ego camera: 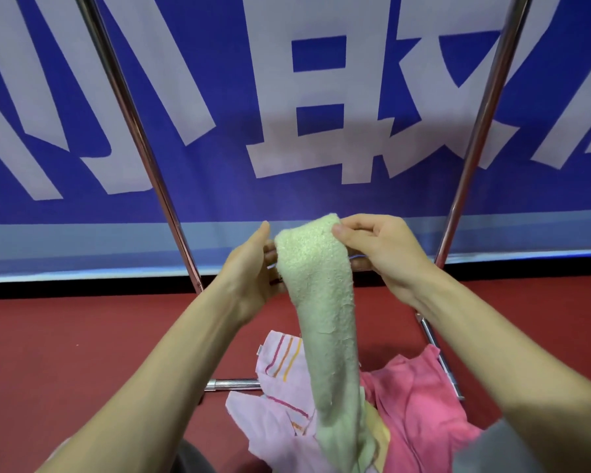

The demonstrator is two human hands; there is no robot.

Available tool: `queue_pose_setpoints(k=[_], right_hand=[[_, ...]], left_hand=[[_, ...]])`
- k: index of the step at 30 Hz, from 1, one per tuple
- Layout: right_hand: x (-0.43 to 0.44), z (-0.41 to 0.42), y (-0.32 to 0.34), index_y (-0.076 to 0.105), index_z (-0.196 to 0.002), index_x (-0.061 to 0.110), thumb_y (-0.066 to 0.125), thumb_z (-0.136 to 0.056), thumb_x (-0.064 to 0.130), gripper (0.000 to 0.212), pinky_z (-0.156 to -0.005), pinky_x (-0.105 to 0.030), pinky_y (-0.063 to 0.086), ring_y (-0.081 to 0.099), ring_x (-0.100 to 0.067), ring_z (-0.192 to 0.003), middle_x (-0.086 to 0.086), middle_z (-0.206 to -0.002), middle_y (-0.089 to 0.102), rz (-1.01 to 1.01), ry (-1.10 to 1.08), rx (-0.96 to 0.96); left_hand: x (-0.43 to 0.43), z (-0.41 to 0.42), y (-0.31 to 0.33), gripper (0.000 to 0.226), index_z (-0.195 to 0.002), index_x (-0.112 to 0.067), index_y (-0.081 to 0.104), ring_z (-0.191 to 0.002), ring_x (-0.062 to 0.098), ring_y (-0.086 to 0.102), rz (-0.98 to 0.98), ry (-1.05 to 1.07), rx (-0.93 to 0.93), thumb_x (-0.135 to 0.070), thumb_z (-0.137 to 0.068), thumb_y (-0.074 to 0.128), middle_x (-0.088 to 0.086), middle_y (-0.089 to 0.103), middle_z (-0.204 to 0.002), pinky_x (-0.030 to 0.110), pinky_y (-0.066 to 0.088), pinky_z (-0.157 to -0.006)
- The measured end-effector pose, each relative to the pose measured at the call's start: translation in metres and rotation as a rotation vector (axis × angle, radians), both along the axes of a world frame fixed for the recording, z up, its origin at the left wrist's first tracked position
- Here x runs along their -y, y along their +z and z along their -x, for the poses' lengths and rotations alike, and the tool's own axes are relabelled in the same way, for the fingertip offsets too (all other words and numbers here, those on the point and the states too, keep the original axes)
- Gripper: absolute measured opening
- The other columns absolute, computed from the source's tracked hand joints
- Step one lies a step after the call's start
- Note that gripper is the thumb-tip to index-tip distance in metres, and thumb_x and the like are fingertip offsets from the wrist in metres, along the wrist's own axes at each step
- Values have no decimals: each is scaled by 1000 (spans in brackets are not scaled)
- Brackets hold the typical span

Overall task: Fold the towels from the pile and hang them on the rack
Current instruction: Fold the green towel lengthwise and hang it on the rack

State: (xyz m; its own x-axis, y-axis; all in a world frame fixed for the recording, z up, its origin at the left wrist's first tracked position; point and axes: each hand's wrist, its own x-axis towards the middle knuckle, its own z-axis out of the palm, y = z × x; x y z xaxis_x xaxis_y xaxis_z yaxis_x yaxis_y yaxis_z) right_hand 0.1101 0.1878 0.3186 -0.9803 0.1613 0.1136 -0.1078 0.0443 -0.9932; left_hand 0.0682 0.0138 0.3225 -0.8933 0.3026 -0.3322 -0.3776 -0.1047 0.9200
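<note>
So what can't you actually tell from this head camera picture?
1. Top of the rack: head view, cut off by the upper edge.
2. Fingers of the left hand: head view, hidden behind the green towel.
3. Lower end of the green towel: head view, runs off the bottom edge.
4. How many towels the pile holds: head view, overlapping and partly covered by the green towel.

A pale green towel (pixel 316 285), bunched long and narrow, hangs at the centre. Its lower end meets the near pile of pink towels (pixel 420 404) at the base of the chrome rack (pixel 139 138).
</note>
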Motion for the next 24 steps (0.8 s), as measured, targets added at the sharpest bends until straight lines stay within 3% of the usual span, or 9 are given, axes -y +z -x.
queue_pose_setpoints(k=[4,6,8,11,14,19,24], right_hand=[[-7,0,1,70,-94,1,64,-89,15,16,-65,-32,53,62,-21,-74,-11,-84,71,92,-43,50],[-11,0,2,71,-88,4,65,-88,15,12,-60,-25,54,62,-13,-65,-4,-74,70,128,-73,70],[-15,-1,2,71,-88,4,66,-88,14,11,-60,-24,57,63,-11,-63,-3,-72,70,178,-101,98],[-18,-1,1,70,-96,0,66,-88,15,18,-70,-29,58,66,-19,-75,-11,-85,71,263,-138,150],[-16,-2,0,68,-102,-2,64,-90,20,26,-72,-29,55,65,-20,-80,-12,-92,71,344,-138,175],[-3,-4,-7,66,-103,6,44,-97,47,47,-77,-32,50,63,-19,-78,-6,-84,67,346,-26,296],[18,-5,-19,61,-124,13,21,-93,64,72,-103,-38,43,62,-20,-115,-7,-121,67,459,278,312]], left_hand=[[-3,-4,-5,49,-64,-19,52,-59,16,47,64,-191,-50,-60,-89,45,-2,40,-56,29,42,-65],[-7,-7,-10,44,-78,-14,69,-72,19,61,136,-249,-93,-55,-86,56,5,64,-70,30,49,-72],[-13,-11,-14,35,-95,-7,73,-81,18,66,193,-226,-136,-40,-85,64,8,73,-90,28,52,-75],[-18,-15,-15,25,-99,-1,70,-79,19,62,174,-145,-234,-22,-89,63,9,72,-92,29,50,-73],[-18,-19,-9,24,-103,-1,68,-74,17,62,123,-97,-311,-20,-92,59,9,71,-89,30,48,-71],[-12,-22,3,20,-99,-2,67,-59,8,59,52,-18,-359,-19,-93,57,1,68,-76,20,47,-55],[-2,-22,15,35,-103,11,59,-70,21,52,31,93,-346,-20,-89,62,13,56,-83,27,44,-59]])
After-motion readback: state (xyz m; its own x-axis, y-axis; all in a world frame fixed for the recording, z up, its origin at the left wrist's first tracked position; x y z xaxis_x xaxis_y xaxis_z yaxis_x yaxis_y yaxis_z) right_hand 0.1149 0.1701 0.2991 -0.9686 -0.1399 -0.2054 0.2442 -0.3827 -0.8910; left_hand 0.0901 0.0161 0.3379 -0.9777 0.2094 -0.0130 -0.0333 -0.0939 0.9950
